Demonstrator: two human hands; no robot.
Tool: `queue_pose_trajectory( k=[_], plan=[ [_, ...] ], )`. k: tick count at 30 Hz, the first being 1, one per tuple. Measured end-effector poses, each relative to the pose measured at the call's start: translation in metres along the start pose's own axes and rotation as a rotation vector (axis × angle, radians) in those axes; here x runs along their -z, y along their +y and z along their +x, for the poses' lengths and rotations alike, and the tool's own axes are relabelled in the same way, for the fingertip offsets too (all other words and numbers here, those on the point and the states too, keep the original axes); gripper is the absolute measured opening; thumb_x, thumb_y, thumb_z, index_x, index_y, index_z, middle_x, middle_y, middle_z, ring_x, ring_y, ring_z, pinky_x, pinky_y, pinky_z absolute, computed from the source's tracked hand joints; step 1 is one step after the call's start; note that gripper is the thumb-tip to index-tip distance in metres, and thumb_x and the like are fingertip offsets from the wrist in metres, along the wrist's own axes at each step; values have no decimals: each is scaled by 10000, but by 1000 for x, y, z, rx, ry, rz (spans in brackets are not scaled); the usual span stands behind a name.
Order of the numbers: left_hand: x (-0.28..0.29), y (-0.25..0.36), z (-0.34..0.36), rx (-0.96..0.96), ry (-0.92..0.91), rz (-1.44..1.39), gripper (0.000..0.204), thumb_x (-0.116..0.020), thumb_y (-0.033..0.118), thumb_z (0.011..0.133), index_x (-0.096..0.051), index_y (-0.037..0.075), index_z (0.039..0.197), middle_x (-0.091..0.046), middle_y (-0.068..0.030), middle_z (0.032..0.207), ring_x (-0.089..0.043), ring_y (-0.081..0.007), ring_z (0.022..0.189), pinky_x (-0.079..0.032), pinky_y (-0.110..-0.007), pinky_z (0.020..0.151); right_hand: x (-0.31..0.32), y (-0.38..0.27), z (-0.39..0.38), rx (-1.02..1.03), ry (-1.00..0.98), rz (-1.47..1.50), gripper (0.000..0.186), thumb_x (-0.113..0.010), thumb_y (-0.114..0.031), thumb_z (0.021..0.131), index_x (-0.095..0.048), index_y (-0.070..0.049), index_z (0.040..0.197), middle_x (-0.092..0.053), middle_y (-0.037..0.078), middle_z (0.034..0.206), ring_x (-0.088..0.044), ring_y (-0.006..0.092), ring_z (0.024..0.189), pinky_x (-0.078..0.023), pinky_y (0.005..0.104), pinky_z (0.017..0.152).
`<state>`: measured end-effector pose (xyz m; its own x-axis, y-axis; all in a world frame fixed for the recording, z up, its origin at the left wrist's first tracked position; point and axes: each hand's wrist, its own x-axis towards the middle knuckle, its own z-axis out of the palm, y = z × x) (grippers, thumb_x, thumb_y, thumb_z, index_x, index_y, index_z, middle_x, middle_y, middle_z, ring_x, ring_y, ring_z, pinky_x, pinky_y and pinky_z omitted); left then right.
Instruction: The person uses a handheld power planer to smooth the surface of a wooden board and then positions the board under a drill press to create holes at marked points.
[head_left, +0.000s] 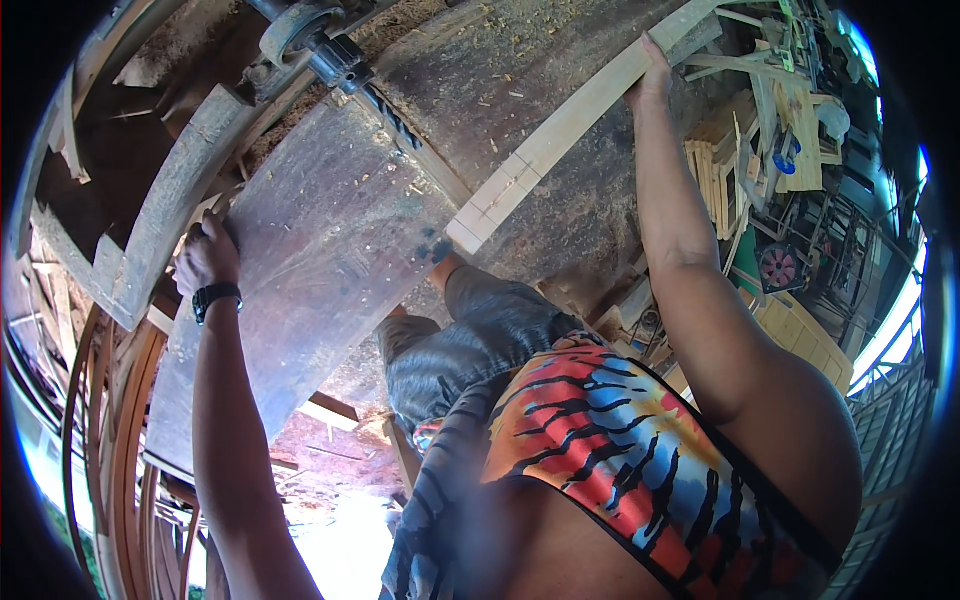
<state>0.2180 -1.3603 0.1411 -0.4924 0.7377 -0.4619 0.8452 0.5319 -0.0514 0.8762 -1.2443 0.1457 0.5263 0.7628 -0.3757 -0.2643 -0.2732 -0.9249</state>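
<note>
The right hand (pixel 655 72) is clamped on the edge of a long pale board (pixel 560 142), near its far end. From that hand the board slants down to the left across the desk (pixel 310 210), and its near end lies between the two hands, closer to the body. Pencil lines (pixel 510 182) cross the wood near that end, well apart from the right hand.

The left hand (pixel 208 258) is at the left edge of the desk, fingers bent, just beside a thick worn beam (pixel 185 190); whether it grips anything there, I cannot tell. A black watch (pixel 216 294) sits on the wrist just below this hand.

Ahead and to the right of the left hand, a drill bit (pixel 392 118) sticks out of a dark metal chuck (pixel 340 64), pointing toward the board but apart from it. Sawdust (pixel 500 42) is scattered on the surface left of the right hand. Scrap wood (pixel 795 125) is piled to the right of the right hand, with a red fan (pixel 780 266) behind it, nearer the body. Curved wooden strips (pixel 128 430) stand below and left of the left hand.
</note>
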Motion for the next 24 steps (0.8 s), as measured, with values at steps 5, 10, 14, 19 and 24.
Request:
queue_pose_trajectory(
  k=[5, 10, 14, 19, 24],
  plan=[
    [-2, 3, 3, -25, 22, -5, 673, -344, 585, 989, -717, 79, 1228, -682, -231, 1242, -642, -415, 1161, -484, -506, 1005, -10, -4, -1, 63, 93, -26, 486, -770, -348, 855, -586, -74, 1212, -607, 98, 1067, -614, 298, 1020, -515, 469, 905],
    [-1, -2, 2, -1, -10, -6, 672, -334, 582, 997, -717, 82, 1230, -682, -229, 1245, -636, -419, 1172, -481, -505, 1012, -19, 1, -7, 60, 103, -13, 482, -770, -306, 860, -588, -59, 1232, -614, 93, 1086, -622, 291, 1022, -518, 460, 907],
    [-1, 1, 2, 3, -10, 6, 664, -332, 576, 1000, -722, 83, 1215, -683, -227, 1243, -637, -419, 1170, -483, -508, 1008, -15, 0, -4, 55, 114, 9, 458, -770, -273, 861, -595, -50, 1220, -620, 83, 1072, -631, 278, 1007, -527, 446, 895],
    [-5, -1, 1, -5, 1, 10, 652, -328, 573, 1001, -743, 97, 1167, -701, -223, 1201, -648, -422, 1145, -482, -502, 1009, -15, 2, -3, 34, 106, 4, 416, -762, -273, 868, -605, -58, 1188, -624, 76, 1039, -633, 270, 989, -529, 442, 883],
    [-10, -4, 7, -20, 6, -8, 649, -323, 573, 1004, -744, 106, 1163, -700, -222, 1205, -644, -421, 1155, -466, -513, 1023, -12, 0, 3, 43, 81, -7, 386, -750, -278, 877, -611, -64, 1167, -626, 72, 1019, -634, 269, 975, -528, 441, 876]
  ],
)
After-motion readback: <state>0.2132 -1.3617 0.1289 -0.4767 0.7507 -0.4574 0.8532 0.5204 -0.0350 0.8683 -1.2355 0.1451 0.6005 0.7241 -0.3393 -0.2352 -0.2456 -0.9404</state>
